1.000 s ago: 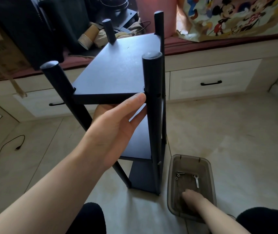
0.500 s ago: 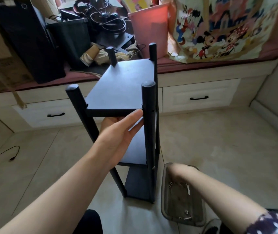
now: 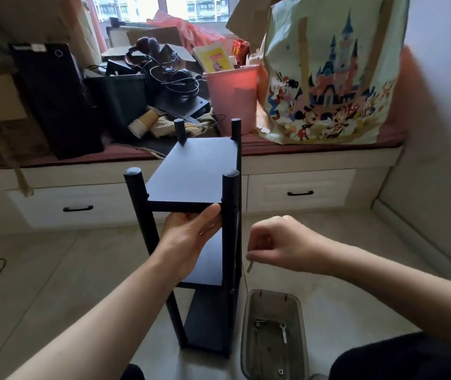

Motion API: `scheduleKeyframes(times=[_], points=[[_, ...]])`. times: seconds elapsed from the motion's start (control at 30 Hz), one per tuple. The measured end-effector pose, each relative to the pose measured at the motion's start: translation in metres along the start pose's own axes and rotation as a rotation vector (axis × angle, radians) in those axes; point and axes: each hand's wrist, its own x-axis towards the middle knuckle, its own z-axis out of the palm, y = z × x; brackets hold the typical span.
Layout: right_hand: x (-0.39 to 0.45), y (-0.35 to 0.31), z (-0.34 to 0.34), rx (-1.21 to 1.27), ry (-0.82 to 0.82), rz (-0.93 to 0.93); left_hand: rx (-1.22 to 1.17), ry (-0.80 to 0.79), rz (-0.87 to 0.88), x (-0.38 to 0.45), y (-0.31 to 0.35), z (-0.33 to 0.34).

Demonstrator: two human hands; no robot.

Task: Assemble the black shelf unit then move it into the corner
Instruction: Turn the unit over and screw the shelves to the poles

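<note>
Both forearms are bare from wrist to elbow, with no sleeve, watch, ring or band showing on either. The left hand [image 3: 188, 237] and the right hand [image 3: 279, 244] wear no gloves. Low in the view, black trousers cover the right knee [image 3: 399, 357], and a small patch of the same black cloth shows at the left knee [image 3: 133, 373].

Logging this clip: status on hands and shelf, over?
Left hand holds shelf under top board. Right hand pinches small metal piece beside front post. Parts tub on floor by base; nothing blocking.
</note>
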Motion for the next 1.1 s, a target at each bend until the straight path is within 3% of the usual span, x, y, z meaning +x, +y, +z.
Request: scheduleKeyframes(times=[0.17,0.33,1.1], points=[[-0.015,-0.021,-0.006,0.62,0.361,0.036,0.003,-0.018,0.004,-0.002,0.0,-0.001],[-0.009,-0.025,-0.001,0.612,0.561,-0.003,0.003,-0.033,-0.002,0.0,0.003,-0.003],[-0.003,-0.016,0.014,0.556,0.575,-0.088,-0.006,-0.085,-0.01,0.003,0.001,-0.005]])
